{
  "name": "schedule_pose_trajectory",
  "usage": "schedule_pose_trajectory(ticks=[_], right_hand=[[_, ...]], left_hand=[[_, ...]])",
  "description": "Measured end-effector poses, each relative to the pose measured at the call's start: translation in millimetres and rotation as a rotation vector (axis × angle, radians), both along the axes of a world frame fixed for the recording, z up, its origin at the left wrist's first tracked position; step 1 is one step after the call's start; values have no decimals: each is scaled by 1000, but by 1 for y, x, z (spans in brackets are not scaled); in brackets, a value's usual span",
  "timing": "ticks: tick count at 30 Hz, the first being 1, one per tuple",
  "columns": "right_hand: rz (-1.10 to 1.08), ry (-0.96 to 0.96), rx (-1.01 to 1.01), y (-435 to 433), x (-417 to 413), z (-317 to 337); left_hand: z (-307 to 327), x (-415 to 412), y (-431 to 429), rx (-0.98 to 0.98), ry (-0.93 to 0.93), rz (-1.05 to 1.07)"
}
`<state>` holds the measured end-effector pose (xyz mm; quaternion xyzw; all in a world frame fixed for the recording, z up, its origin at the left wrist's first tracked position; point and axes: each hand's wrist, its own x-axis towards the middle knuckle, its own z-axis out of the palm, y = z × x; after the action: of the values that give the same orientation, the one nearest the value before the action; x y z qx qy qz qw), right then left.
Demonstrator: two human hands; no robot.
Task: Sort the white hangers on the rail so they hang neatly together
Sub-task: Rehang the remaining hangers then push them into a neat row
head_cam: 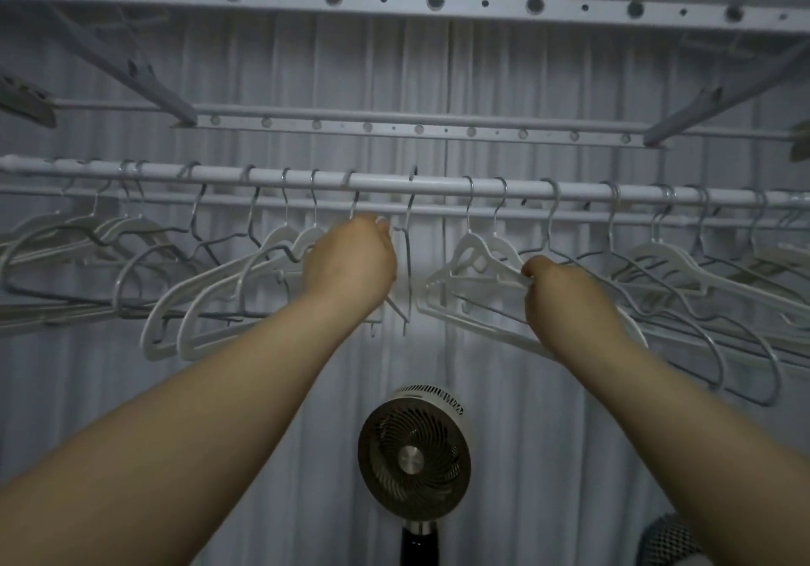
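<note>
A white rail [429, 185] runs across the view with several hangers hooked on it. My left hand [350, 256] is closed around the neck of a white hanger at the rail's middle, beside two other white hangers [210, 298] on its left. A thin grey hanger [408, 258] hangs edge-on just right of that hand. My right hand [556, 291] pinches the shoulder of a pair of white hangers [471, 258] right of centre. More white hangers [675, 265] and grey wire ones [719, 346] hang mixed toward the right end.
A second thinner rail [438, 210] runs just behind the main one. Perforated rack bars [416, 129] cross overhead. Grey and white hangers [87, 232] crowd the left end. A standing fan [414, 447] sits below centre before a pale curtain [394, 66].
</note>
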<state>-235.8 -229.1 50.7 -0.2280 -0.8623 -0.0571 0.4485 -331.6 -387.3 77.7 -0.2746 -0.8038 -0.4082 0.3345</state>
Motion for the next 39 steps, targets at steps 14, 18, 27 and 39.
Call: schedule_pose_trajectory(ticks=[14,18,27,39], right_hand=[[-42,19,62,35,26,-8],[-29,31,78,30,29,-11],[366,147,423,-10,23,-6],[1022,-135,-699,-81,13,12]], left_hand=[[21,-1,19,-128,-190,115],[1,-2,13,-68,-239,-7],[4,36,-80,261,-181,-187],[5,61,-184,608,-2,-217]])
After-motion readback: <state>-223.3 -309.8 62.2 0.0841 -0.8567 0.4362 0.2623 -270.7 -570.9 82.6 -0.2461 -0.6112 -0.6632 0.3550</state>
